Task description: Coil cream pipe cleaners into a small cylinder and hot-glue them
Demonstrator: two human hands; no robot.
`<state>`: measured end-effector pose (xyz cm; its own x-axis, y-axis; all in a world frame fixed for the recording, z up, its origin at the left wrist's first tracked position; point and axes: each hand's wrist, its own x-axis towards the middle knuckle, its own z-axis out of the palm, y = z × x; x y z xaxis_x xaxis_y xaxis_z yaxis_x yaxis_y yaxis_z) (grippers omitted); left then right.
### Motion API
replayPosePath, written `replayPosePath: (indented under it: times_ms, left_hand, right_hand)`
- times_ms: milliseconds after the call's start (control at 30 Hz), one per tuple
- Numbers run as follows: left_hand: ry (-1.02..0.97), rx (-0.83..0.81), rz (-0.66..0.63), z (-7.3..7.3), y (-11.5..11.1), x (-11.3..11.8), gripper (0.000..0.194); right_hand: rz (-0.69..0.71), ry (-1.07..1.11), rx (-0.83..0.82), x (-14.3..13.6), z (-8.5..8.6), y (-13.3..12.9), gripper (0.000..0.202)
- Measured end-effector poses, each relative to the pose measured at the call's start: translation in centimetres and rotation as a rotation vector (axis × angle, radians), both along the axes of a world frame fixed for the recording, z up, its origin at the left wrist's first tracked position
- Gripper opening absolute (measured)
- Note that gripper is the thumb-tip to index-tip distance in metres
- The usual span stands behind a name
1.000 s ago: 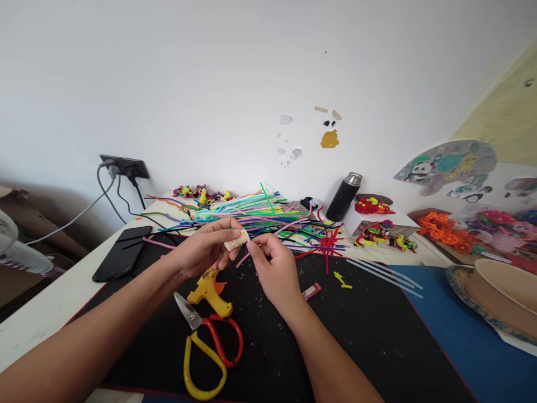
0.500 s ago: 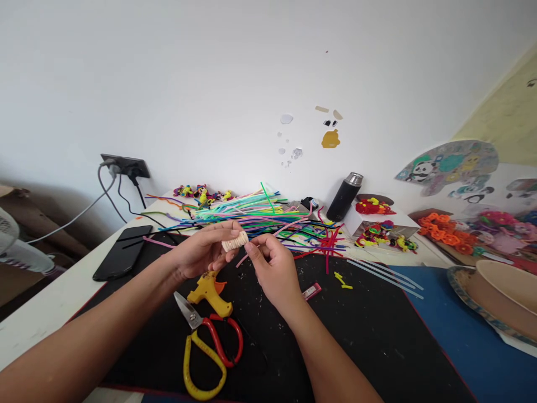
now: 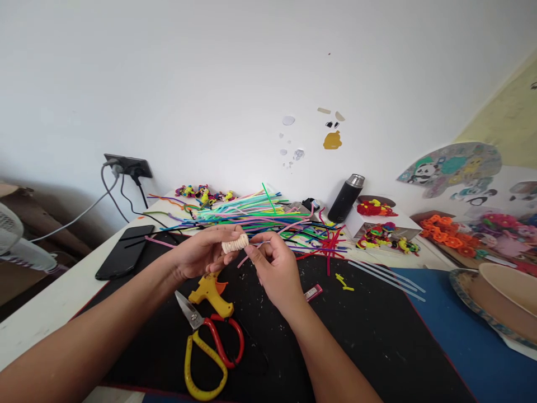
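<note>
My left hand (image 3: pixel 207 249) is closed round a cream coiled piece (image 3: pixel 235 243) above the black mat (image 3: pixel 356 336). At the right end of that piece, my right hand (image 3: pixel 272 263) is pinched, its fingertips touching or almost touching the coil. What lies between the right fingertips is too small to make out. Below my hands a yellow glue gun (image 3: pixel 213 295) rests on the mat. Scissors (image 3: pixel 216 347) with one red and one yellow handle lie beside it, blades pointing up and left. Behind my hands spreads a pile of coloured pipe cleaners (image 3: pixel 251 210).
A black phone (image 3: pixel 123 254) lies at the left. A dark bottle (image 3: pixel 346 198) leans near a white box (image 3: pixel 381 224) with colourful figures. Clear sticks (image 3: pixel 386 277) and yellow-green scraps (image 3: pixel 344 281) lie right of my hands. A round tray (image 3: pixel 465 291) stands at the far right.
The whole view has shifted very slightly. Both hands keep nearly the same place and hold on the cream piece.
</note>
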<state>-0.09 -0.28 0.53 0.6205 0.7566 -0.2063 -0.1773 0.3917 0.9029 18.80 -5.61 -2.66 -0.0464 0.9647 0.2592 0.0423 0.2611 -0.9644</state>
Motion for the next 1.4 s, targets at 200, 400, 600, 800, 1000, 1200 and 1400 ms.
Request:
replayPosePath:
  times_ms: [200, 400, 600, 800, 1000, 1200, 1400]
  left_hand:
    - [-0.006, -0.047, -0.057, 0.14, 0.16, -0.19, 0.027]
    - [-0.011, -0.088, -0.082, 0.1, 0.23, -0.37, 0.022]
    - [-0.013, -0.115, -0.093, -0.01, 0.39, -0.36, 0.023]
    - [-0.014, -0.131, -0.096, -0.05, 0.35, -0.31, 0.028]
    - [-0.013, -0.144, -0.101, -0.47, 0.57, -0.5, 0.026]
    - [-0.03, -0.121, -0.081, -0.55, 0.72, -0.43, 0.029]
    - [-0.033, -0.085, -0.088, 0.04, 0.31, -0.3, 0.028]
  right_hand:
    - [0.039, 0.012, 0.018, -0.01, -0.04, -0.03, 0.026]
    - [0.059, -0.011, 0.034, 0.07, -0.35, -0.05, 0.029]
    - [0.063, -0.03, 0.053, 0.06, -0.38, -0.09, 0.027]
    - [0.085, -0.039, 0.05, 0.14, -0.19, -0.15, 0.026]
    - [0.092, -0.052, 0.044, 0.19, 0.05, -0.17, 0.026]
    - [0.081, -0.034, 0.053, 0.12, -0.25, 0.03, 0.025]
    - [0.078, -0.028, 0.047, 0.25, -0.41, 0.3, 0.027]
